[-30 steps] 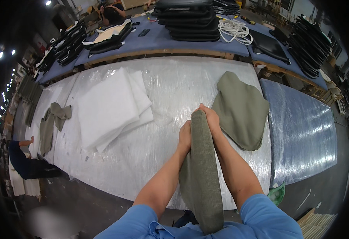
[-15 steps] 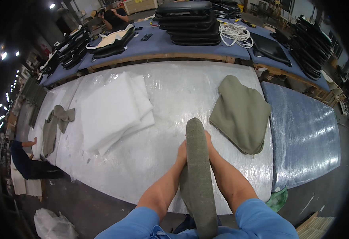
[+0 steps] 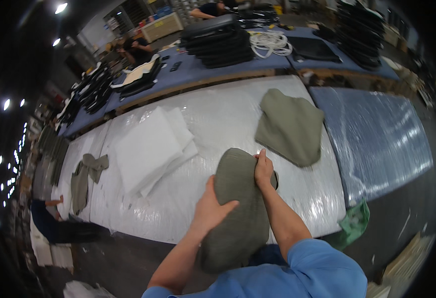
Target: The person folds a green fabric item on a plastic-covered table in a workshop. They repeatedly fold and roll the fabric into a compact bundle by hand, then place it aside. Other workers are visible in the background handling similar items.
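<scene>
The held cloth piece (image 3: 243, 223) is muted grey-green with faint fine streaks, and the folded cloth (image 3: 291, 131) near it is a plain, slightly lighter olive. The crumpled strip (image 3: 80, 189) is a similar olive. The sheets (image 3: 148, 146) are plain white on a silvery-grey tabletop (image 3: 240, 119) flecked with white glints. The wrapped panel (image 3: 382, 144) is slate blue, streaked with pale reflections. Behind, the stacked pads (image 3: 218, 47) are black, the coiled cord (image 3: 270, 44) white. The shirt (image 3: 302, 268) is light blue, the bag (image 3: 355, 223) green.
</scene>
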Action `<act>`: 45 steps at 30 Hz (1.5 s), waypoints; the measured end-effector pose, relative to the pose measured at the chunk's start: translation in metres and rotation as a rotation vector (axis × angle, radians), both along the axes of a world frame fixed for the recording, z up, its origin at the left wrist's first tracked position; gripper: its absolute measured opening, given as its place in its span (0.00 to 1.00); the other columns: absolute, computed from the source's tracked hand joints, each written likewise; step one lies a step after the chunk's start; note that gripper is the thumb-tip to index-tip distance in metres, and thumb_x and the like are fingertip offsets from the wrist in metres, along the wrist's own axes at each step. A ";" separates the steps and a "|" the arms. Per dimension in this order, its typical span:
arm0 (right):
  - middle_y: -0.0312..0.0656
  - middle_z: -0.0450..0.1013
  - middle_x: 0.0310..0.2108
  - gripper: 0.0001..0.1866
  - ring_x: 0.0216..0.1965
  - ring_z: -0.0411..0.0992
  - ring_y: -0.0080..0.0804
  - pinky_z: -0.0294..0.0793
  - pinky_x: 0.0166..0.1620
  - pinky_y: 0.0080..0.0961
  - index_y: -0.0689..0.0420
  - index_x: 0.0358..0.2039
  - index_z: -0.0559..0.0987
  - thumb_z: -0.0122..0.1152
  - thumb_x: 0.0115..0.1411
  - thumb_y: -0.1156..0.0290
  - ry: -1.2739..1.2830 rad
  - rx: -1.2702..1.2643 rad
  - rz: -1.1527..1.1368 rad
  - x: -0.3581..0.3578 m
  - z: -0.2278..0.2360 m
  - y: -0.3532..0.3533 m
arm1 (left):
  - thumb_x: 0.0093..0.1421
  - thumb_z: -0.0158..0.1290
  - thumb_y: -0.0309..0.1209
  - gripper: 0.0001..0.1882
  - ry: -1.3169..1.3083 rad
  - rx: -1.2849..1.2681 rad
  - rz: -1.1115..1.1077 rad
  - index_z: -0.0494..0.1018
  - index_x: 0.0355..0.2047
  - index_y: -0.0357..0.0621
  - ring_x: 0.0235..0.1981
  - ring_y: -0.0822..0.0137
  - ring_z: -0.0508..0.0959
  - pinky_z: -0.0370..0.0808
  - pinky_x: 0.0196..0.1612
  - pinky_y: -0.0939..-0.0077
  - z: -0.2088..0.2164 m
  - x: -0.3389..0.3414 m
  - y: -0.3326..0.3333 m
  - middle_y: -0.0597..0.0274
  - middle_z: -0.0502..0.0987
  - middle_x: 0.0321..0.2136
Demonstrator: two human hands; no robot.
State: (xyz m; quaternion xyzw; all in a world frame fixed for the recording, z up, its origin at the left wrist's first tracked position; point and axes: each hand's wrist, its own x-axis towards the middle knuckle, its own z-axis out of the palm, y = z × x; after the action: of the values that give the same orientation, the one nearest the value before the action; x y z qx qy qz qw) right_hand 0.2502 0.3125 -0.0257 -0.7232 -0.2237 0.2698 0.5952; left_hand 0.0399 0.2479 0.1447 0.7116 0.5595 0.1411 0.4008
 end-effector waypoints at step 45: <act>0.32 0.75 0.30 0.09 0.26 0.69 0.24 0.68 0.29 0.27 0.55 0.41 0.79 0.55 0.76 0.65 1.167 0.466 -1.269 -0.157 -0.196 -0.373 | 0.58 0.70 0.40 0.33 0.857 -0.462 -2.141 0.74 0.63 0.48 0.52 0.62 0.81 0.79 0.52 0.67 0.018 0.208 -0.072 0.58 0.82 0.51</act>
State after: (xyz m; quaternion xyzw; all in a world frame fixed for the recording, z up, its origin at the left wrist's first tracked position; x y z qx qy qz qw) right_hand 0.0934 -0.0606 -0.2219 -0.3189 0.5080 0.1623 0.7835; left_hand 0.2480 0.1760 0.1623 0.7186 -0.2224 -0.6233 0.2137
